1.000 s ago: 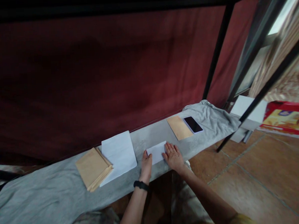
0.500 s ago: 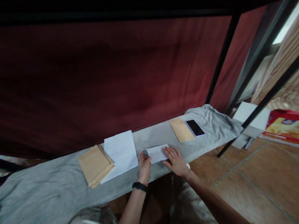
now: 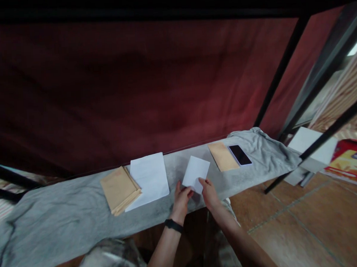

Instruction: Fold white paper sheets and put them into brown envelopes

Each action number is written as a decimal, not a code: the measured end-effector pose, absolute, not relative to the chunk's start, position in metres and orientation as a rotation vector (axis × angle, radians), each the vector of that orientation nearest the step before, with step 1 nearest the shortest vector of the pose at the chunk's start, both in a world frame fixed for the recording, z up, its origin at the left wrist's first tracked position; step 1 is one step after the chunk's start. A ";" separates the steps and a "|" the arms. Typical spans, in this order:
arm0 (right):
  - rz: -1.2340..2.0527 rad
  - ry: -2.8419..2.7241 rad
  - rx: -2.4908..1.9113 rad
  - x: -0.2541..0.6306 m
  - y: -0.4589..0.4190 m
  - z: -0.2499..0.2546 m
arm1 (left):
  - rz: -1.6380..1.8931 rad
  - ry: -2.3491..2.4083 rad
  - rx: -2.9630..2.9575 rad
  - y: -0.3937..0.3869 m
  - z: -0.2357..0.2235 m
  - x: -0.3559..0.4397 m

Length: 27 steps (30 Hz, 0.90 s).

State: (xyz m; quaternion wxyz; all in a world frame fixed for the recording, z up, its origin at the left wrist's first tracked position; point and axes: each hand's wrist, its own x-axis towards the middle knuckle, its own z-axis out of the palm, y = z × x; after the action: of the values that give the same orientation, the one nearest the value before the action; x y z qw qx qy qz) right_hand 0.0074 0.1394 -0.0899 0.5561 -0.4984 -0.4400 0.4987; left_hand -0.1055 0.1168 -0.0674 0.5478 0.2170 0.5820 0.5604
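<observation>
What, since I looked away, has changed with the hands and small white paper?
The small paper has turned, its long side now pointing away. The right hand, earlier flat on it, now grips its right side; the left hand is at its near edge. Brown envelope stack, large white paper and phone stayed put.

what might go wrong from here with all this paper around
The right hand pinches the small white paper near its lower edge, so it might bend or slip.
The brown stack overlaps the white sheets; pulling a sheet could drag it.
The phone lies close beside the lone brown envelope and could get nudged.
</observation>
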 end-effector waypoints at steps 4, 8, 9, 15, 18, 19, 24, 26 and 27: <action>1.120 -1.089 -1.232 0.029 0.140 -0.108 | 1.319 1.434 0.622 0.125 -0.073 -0.120; 0.909 -1.202 -1.412 0.056 0.148 -0.124 | 1.195 1.618 0.972 0.143 -0.077 -0.140; 0.816 -1.265 -1.452 0.060 0.149 -0.127 | 1.157 1.672 1.068 0.147 -0.079 -0.143; 0.283 -1.776 -1.517 0.060 0.149 -0.127 | 1.075 1.832 1.320 0.152 -0.081 -0.144; 0.149 -2.035 -1.512 0.054 0.153 -0.122 | 0.941 2.036 1.582 0.145 -0.082 -0.134; 0.111 -2.116 -1.511 0.052 0.154 -0.121 | 0.868 2.104 1.701 0.143 -0.083 -0.128; -0.001 -2.344 -1.522 0.044 0.157 -0.121 | 0.611 2.003 2.118 0.140 -0.097 -0.098; -0.016 -2.353 -1.532 0.042 0.156 -0.122 | 0.580 1.960 2.158 0.140 -0.103 -0.090; -0.023 -2.352 -1.536 0.042 0.155 -0.123 | 0.578 1.962 2.157 0.141 -0.106 -0.088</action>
State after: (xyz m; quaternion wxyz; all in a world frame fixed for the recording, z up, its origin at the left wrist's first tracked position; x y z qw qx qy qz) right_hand 0.0423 0.1547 -0.1230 0.1653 -0.5394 -0.8257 -0.0082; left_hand -0.0879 0.1406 -0.1063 0.0842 0.7231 0.6576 0.1939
